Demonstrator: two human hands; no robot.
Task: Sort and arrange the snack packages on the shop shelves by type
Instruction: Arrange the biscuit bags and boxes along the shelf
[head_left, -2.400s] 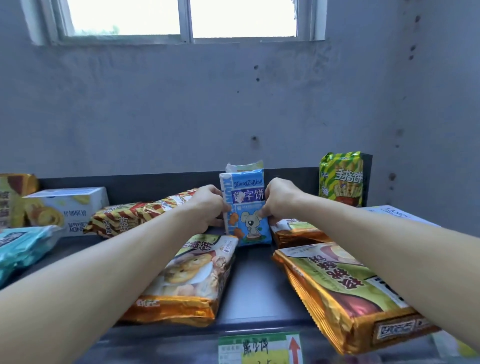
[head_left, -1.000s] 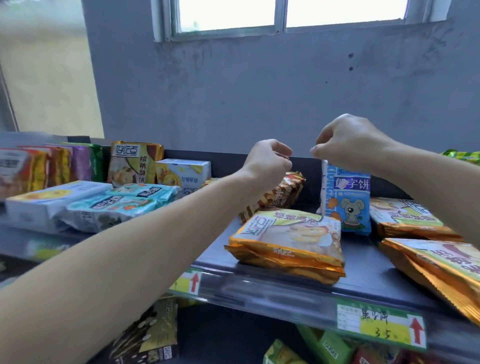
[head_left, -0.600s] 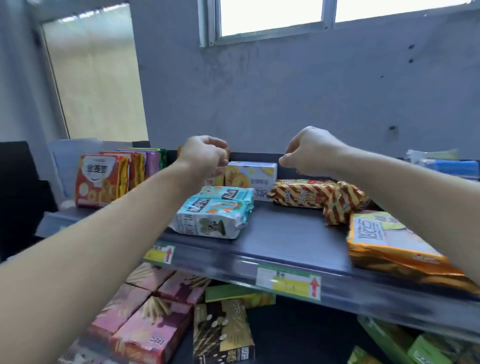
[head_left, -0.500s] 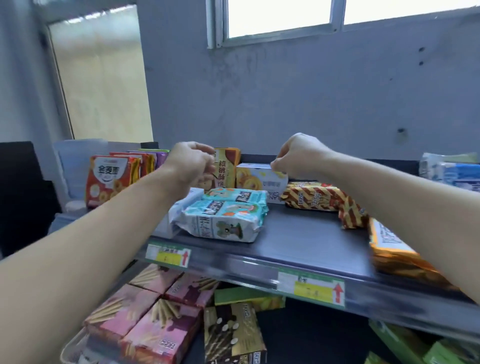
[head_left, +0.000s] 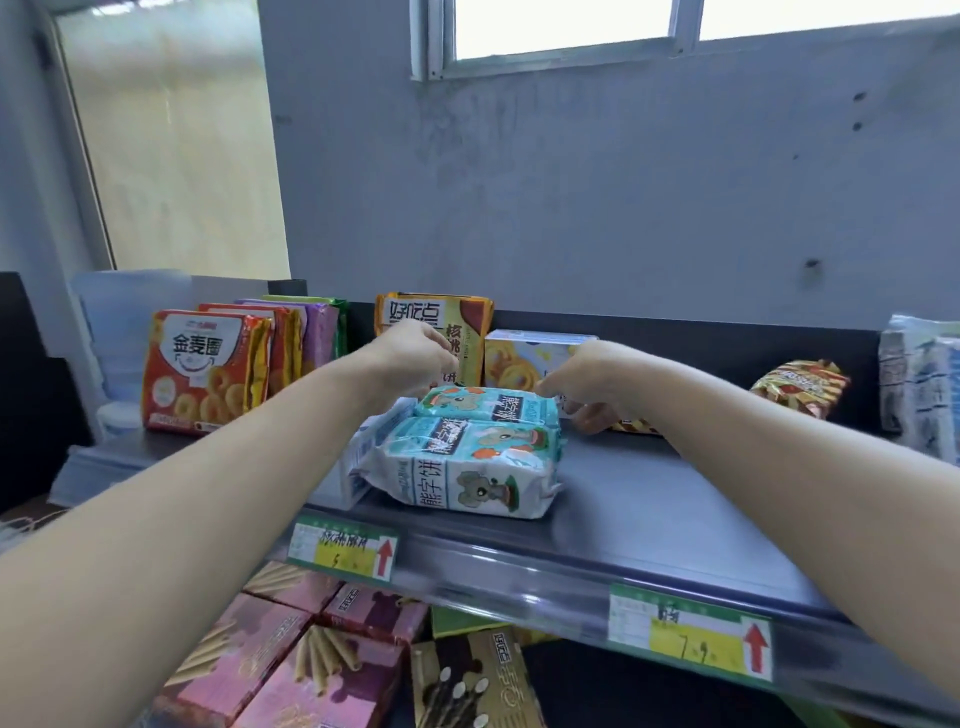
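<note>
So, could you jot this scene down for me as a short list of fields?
Shelf: dark top shelf, price tags along its edge
Front: two teal bear-biscuit packs lying flat, one behind the other
Left hand: fingers curled, above rear teal pack's left end; contact unclear
Right hand: at rear teal pack's right end; grip unclear
Far left: red ring-biscuit packs, upright
Back: orange pack upright, pale box beside it
Below: pink stick-biscuit boxes
</note>
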